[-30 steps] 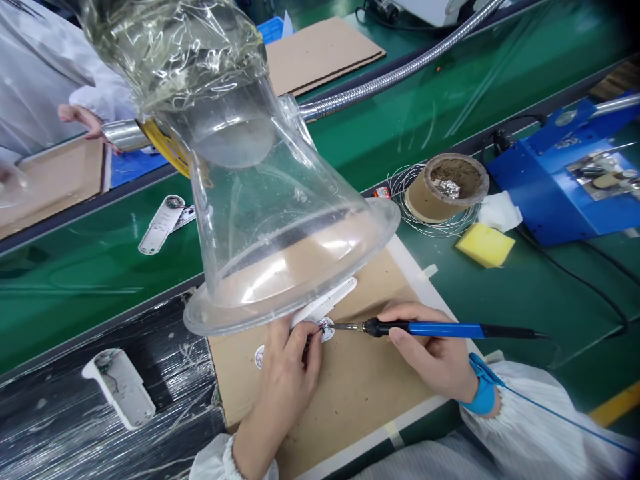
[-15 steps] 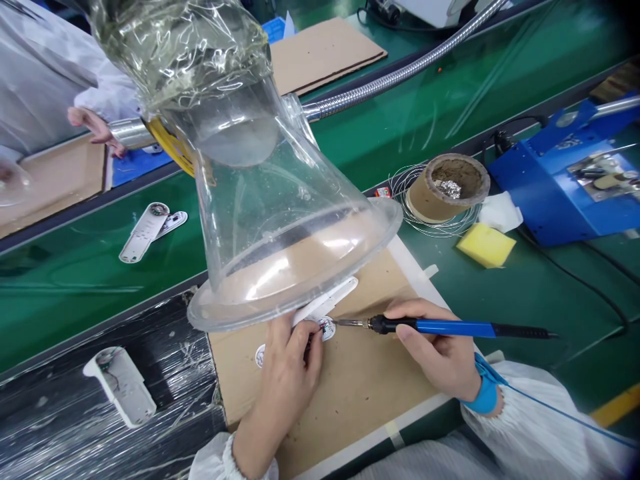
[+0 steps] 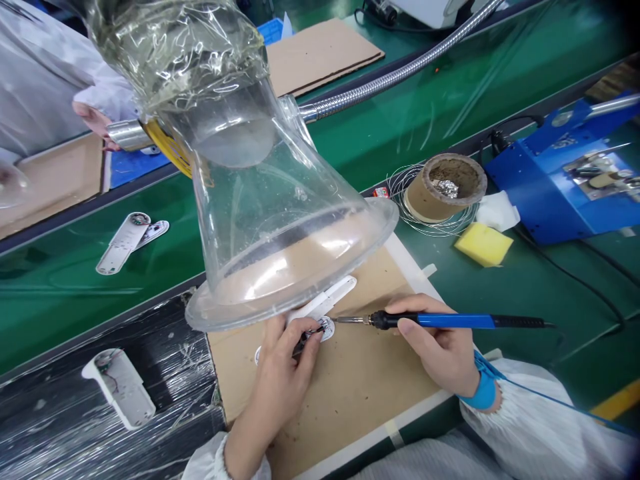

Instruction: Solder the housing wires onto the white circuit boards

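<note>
My right hand (image 3: 435,347) is closed round a blue and black soldering iron (image 3: 457,321), held like a pen. Its metal tip points left and reaches the edge of a small white circuit board (image 3: 327,327), though contact is hard to tell. My left hand (image 3: 285,373) pinches a small black part (image 3: 303,341) beside that board, its fingers hiding most of the part. Just beyond the board lies a long white plastic housing (image 3: 325,300). All this rests on a brown cardboard sheet (image 3: 360,400).
A clear fume hood (image 3: 280,200) hangs low over the cardboard. To the right are a solder wire coil (image 3: 440,230), a cardboard tube (image 3: 420,197), a yellow sponge (image 3: 483,245) and a blue soldering stand (image 3: 540,180). White housings (image 3: 127,393) lie leftward. A co-worker's hand (image 3: 93,120) shows across.
My left fingers have shifted slightly, exposing more of the black part. The soldering iron's handle end has risen a little. On the green surface at left, the white housings have slid leftward and nearer.
</note>
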Tool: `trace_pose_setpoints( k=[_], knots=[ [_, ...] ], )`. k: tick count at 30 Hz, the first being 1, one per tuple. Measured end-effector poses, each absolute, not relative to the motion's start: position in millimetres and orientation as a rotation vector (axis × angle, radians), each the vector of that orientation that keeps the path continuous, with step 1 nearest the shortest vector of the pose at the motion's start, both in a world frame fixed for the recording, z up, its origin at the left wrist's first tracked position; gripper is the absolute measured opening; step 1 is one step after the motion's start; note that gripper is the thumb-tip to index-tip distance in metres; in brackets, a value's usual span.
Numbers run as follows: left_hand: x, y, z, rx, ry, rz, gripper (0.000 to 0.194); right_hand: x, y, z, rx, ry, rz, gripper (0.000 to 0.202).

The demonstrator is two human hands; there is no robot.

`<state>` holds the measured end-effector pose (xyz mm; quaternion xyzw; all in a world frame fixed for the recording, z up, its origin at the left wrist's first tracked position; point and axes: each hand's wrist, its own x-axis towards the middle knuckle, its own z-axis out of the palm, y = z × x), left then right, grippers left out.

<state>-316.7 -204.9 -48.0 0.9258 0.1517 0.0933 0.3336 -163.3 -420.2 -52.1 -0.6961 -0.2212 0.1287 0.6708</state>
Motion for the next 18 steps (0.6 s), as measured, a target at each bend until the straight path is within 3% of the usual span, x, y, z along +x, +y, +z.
trace_pose_setpoints(
  k=[18],
  knots=[
    [-311.1,-203.6,-42.4,2.514,0.244,0.166,0.016,-163.5,-418.7,-46.0,-1.492,-0.594,0.289,0.012]
  ],
)
